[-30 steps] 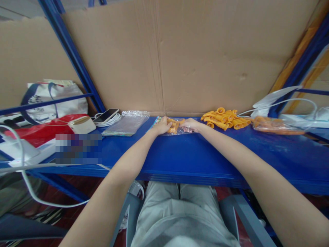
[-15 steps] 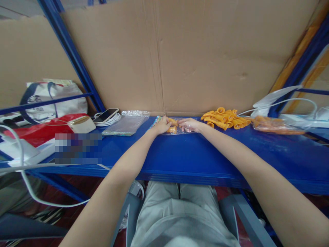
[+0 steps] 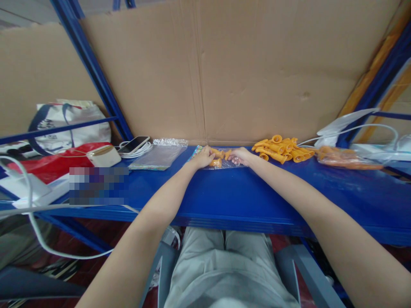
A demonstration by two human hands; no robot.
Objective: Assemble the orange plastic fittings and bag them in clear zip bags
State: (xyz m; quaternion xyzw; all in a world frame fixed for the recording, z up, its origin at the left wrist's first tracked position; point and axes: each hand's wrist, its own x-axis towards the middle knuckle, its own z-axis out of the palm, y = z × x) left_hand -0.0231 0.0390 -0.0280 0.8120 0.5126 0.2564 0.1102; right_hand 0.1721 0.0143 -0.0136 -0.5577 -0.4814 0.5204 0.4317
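A clear plastic bag [image 3: 224, 165] with a colourful printed end lies at the back of the blue table, with a few orange horn-shaped plastic pieces [image 3: 215, 163] in or on it. My left hand [image 3: 203, 157] is closed over the printed left end of the bag, beside those pieces. At the bag's right end, the curled fingers of my right hand [image 3: 241, 156] grip the film, close to the tip of one orange piece. Right of that hand lies a loose pile of similar orange pieces [image 3: 282, 149].
A filled bag of orange pieces [image 3: 348, 157] lies at far right. Flat clear bags [image 3: 159, 155] are stacked left of my hands, beside a phone [image 3: 135, 144] on a coiled white cable. A cardboard sheet [image 3: 257, 77] walls the back of the blue table [image 3: 231, 196].
My right hand has shifted slightly right, and an orange piece beside its fingertips shows more clearly. My left hand stays at the printed end of the bag.
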